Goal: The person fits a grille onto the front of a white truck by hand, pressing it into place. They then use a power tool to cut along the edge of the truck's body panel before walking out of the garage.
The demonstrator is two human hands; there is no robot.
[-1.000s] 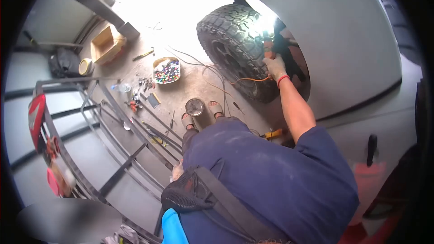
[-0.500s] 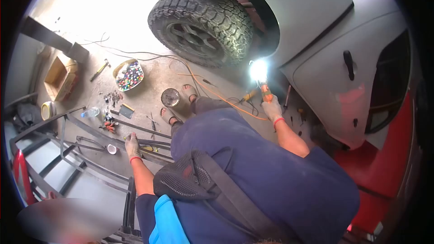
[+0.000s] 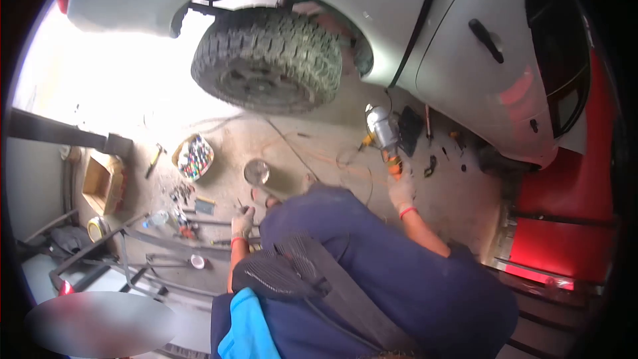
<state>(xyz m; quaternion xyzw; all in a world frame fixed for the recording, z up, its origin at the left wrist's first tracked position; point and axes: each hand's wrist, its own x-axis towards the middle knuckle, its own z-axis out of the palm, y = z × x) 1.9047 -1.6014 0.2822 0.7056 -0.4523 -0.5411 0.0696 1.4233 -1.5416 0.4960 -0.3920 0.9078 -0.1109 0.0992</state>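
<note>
My right hand (image 3: pixel 403 189) in a light work glove is wrapped round the orange handle of a work lamp (image 3: pixel 382 127). The lamp's silvery reflector shields the bulb from view and points away from me, towards the side of the light-coloured vehicle (image 3: pixel 458 46). My left hand (image 3: pixel 242 222), also gloved, is low in front of my body near dark metal bars (image 3: pixel 229 224). Its fingers look curled, with a small thin dark thing at their tips that I cannot make out. Ahead stands a chunky wheel (image 3: pixel 266 66) under the wheel arch.
A tin (image 3: pixel 256 173) stands by my feet. To the left are a tub of colourful caps (image 3: pixel 194 157), a hammer (image 3: pixel 155 161), a cardboard box (image 3: pixel 103 183) and a plastic bottle (image 3: pixel 158 219). A metal frame (image 3: pixel 133 252) lies near left; cords and tools lie under the vehicle.
The lamp has turned, so its glowing bulb no longer faces me and its reflector back shows. My left hand has moved rightward, closer to my body. The view has shifted towards the vehicle.
</note>
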